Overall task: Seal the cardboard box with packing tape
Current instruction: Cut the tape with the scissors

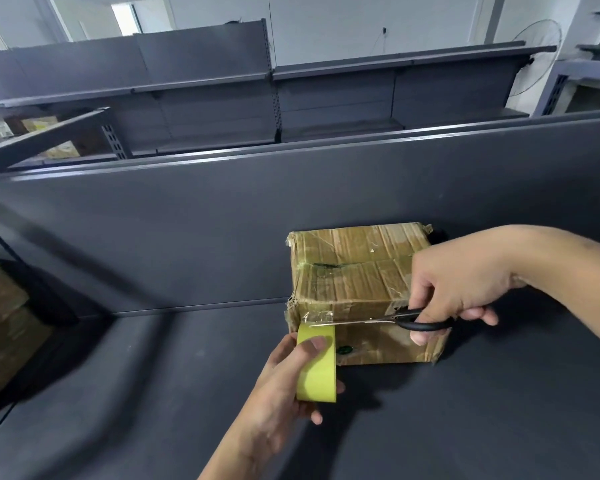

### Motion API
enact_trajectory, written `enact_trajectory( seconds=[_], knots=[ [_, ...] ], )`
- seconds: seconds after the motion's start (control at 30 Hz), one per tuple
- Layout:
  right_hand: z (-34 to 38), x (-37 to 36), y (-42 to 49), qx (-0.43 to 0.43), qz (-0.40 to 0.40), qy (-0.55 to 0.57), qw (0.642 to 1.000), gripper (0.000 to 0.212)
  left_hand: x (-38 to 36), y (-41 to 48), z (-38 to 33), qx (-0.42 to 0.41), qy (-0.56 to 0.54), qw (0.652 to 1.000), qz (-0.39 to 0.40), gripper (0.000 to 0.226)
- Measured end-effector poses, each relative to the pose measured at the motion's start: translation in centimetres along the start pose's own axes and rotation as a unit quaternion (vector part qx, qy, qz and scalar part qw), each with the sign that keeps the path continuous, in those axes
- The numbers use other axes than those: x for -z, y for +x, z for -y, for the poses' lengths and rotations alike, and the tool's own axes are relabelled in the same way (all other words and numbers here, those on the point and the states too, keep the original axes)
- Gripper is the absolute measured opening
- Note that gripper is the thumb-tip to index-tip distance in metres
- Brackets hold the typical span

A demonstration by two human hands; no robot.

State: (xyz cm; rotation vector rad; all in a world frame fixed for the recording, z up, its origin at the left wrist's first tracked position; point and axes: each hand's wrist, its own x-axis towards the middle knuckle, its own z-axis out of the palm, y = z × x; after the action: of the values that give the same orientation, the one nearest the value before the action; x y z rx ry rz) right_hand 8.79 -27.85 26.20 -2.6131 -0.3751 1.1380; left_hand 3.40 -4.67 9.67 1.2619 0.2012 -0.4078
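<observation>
A worn brown cardboard box (354,271) with closed flaps and old clear tape stands on the dark shelf (153,393), against its back panel. My left hand (284,379) grips a yellow-green roll of packing tape (317,372) just in front of the box's left front corner. A strip of clear tape (317,317) runs from the roll up onto the box's front face. My right hand (454,289) holds black-handled scissors (395,320), with fingers through the handles. The blades point left and their tips touch the tape strip just above the roll.
The shelf's dark back panel (222,230) rises right behind the box. More dark shelving units (205,98) stand beyond it. Brown cartons (0,323) sit low at the left edge. A fan (534,60) hangs on the wall at the far right.
</observation>
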Motion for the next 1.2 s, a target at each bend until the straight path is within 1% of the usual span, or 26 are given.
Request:
enact_trajectory(
  seconds=[0.07, 0.23, 0.4, 0.6, 0.7, 0.8, 0.9, 0.97, 1.07, 1.13, 1.2],
  knots=[
    [0.4, 0.2, 0.2, -0.009, 0.005, -0.007, 1.000, 0.029, 0.1, 0.1, -0.1, -0.002, -0.001, 1.000, 0.001, 0.083],
    [0.5, -0.1, 0.5, 0.003, 0.001, 0.036, 0.999, 0.040, 0.0, 0.0, -0.1, 0.004, -0.009, 1.000, 0.008, 0.084],
    [1.0, -1.5, 1.0, 0.005, 0.029, -0.006, 1.000, 0.033, -0.1, 0.2, -0.1, -0.002, -0.009, 1.000, 0.001, 0.083],
    [0.0, -1.0, 0.9, -0.012, -0.006, -0.029, 1.000, 0.044, 0.0, 0.2, -0.3, 0.000, -0.007, 1.000, 0.013, 0.084],
    [-0.3, -1.0, 1.1, 0.003, -0.005, -0.020, 1.000, 0.042, -0.2, 0.2, -0.4, -0.003, -0.006, 1.000, 0.009, 0.083],
    [-0.2, -1.4, 1.5, 0.019, 0.003, -0.011, 1.000, 0.036, -0.1, 0.2, -0.4, -0.006, 0.001, 1.000, 0.008, 0.082],
    [0.1, -1.6, 1.9, 0.027, 0.002, -0.024, 0.999, 0.040, 0.0, 0.2, -0.5, -0.008, 0.003, 1.000, 0.008, 0.082],
    [0.2, -1.7, 2.3, 0.024, -0.007, -0.045, 0.999, 0.042, -0.1, 0.3, -0.4, -0.006, -0.002, 1.000, 0.009, 0.081],
    [0.0, -2.0, 2.7, 0.023, -0.031, -0.080, 0.996, 0.037, -0.2, 0.4, 0.1, -0.006, -0.012, 1.000, 0.018, 0.078],
    [-0.4, -2.1, 2.4, 0.032, -0.051, -0.083, 0.995, 0.038, -0.2, 0.3, 0.5, -0.011, -0.029, 0.999, 0.023, 0.077],
    [-1.3, -1.9, 1.8, 0.049, -0.059, -0.063, 0.995, 0.042, 0.0, 0.3, 0.6, -0.019, -0.026, 0.999, 0.032, 0.076]
  ],
)
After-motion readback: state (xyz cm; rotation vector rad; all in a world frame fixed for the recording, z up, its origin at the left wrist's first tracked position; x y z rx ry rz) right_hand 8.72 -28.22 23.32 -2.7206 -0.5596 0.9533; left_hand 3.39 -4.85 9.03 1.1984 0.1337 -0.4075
